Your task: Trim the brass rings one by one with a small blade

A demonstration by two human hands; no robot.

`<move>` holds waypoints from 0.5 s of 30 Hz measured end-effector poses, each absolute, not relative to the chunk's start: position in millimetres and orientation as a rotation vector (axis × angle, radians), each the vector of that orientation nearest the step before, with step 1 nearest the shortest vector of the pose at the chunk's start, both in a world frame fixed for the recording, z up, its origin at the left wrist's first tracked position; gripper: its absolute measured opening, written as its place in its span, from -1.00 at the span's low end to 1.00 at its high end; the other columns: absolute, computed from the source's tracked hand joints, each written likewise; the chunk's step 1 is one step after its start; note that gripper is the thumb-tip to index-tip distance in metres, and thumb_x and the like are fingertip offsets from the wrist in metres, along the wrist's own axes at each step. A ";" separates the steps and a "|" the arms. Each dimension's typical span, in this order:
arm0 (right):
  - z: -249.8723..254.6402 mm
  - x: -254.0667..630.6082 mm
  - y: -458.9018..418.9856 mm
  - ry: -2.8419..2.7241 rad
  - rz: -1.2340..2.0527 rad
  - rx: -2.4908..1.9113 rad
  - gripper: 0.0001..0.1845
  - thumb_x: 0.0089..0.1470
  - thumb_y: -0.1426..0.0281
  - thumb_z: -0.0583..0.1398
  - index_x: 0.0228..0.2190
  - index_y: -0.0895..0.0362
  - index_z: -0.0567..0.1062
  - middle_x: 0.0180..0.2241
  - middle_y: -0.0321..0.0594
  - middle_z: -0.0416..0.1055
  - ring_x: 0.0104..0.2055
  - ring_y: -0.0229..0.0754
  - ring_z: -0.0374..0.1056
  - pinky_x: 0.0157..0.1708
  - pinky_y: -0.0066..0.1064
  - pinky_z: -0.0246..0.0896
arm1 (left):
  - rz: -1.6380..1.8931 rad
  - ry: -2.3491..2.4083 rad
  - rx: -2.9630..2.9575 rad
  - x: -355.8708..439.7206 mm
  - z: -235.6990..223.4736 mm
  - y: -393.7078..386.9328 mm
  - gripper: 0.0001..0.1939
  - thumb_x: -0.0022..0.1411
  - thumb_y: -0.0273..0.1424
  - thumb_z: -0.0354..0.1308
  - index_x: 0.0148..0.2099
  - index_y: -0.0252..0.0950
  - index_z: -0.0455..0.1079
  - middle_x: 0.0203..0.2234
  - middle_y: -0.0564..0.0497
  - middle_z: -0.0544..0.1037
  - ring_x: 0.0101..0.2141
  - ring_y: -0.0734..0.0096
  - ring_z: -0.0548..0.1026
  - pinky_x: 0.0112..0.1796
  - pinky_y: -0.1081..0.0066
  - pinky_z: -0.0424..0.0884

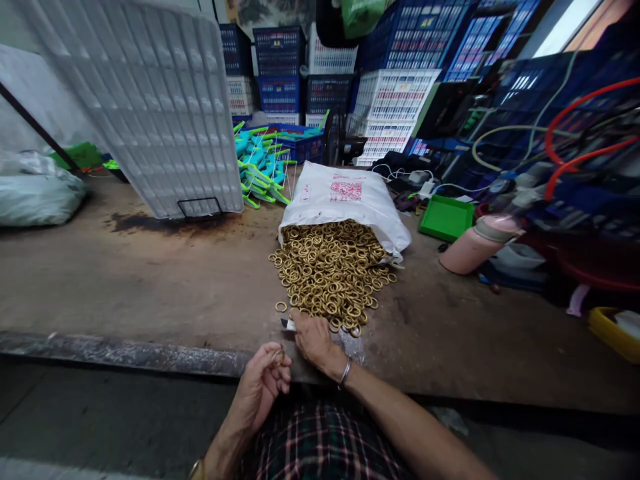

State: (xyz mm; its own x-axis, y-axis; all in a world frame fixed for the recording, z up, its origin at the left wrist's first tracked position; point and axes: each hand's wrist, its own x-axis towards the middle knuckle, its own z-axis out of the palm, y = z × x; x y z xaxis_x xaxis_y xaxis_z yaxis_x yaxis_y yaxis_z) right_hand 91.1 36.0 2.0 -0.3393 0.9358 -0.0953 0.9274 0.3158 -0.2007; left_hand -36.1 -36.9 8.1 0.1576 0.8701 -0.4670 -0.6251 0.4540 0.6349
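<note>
My left hand [264, 379] is at the table's front edge, its thumb and fingertips pinching one gold-coloured ring [278, 356]. Close by on the right, my right hand [316, 341] is closed around a small knife-like tool [287, 324] with a dark tip and a pale body; the rest of it is hidden by the fingers. The right hand rests at the near edge of a heap of gold-coloured rings [330, 273]. These spill from the mouth of a white sack [345, 193] with red print. One loose ring [281, 307] lies left of the heap.
A ribbed translucent plastic panel [165, 113] stands at the left. Green and turquoise plastic pieces [263, 163] lie behind it. To the right are a green tray [447, 218], a pink bottle [473, 247] and a yellow container [616, 333]. Stacked crates [280, 60] fill the back.
</note>
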 end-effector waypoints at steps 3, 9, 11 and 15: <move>1.7 93.4 35.9 -2.500 0.347 -1.794 -0.69 0.05 0.55 -0.04 -0.16 0.12 0.32 -0.31 -0.09 0.46 -0.32 -0.13 0.39 -0.42 -0.40 0.07 | 1.079 0.847 0.215 -41.3 9.1 -32.3 -0.71 -0.08 -0.37 0.27 -0.27 -0.32 0.33 -0.55 0.07 0.42 -0.59 0.55 0.36 -0.61 0.56 0.27; 1.2 111.5 26.3 -2.530 0.461 -1.749 -0.69 -0.02 0.58 -0.02 -0.21 0.17 0.34 -0.33 -0.11 0.46 -0.33 -0.17 0.36 -0.42 -0.42 0.02 | 1.071 0.843 0.130 -44.1 9.1 -23.7 -0.75 -0.06 -0.33 0.25 -0.52 -0.36 0.25 -0.51 0.02 0.41 -0.50 0.52 0.38 -0.55 0.54 0.29; -1.6 119.3 26.0 -2.464 0.501 -1.757 -0.67 -0.06 0.59 0.00 -0.21 0.17 0.33 -0.35 -0.14 0.45 -0.36 -0.20 0.34 -0.43 -0.43 0.00 | 1.067 0.911 0.192 -40.6 8.2 -21.9 -0.73 -0.07 -0.31 0.26 -0.50 -0.36 0.25 -0.52 0.04 0.40 -0.51 0.53 0.37 -0.58 0.56 0.26; -4.9 131.7 30.5 -2.099 0.730 -1.705 -0.87 0.00 0.48 -0.01 -0.41 0.15 0.33 -0.50 -0.26 0.34 -0.47 -0.27 0.22 -0.46 -0.46 -0.03 | 1.076 1.055 0.534 -27.7 6.4 -16.7 -0.71 -0.02 -0.22 0.22 -0.36 -0.31 0.26 -0.55 0.11 0.36 -0.63 0.61 0.24 -0.66 0.59 0.12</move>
State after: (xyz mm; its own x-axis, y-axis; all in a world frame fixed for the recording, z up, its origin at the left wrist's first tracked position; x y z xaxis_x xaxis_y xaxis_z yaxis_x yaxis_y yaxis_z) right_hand 131.7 30.5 -4.9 -0.2226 0.9732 -0.0580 0.7991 0.1480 -0.5826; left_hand -27.7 -16.7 6.4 0.0864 0.8995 -0.4283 -0.4462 0.4193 0.7906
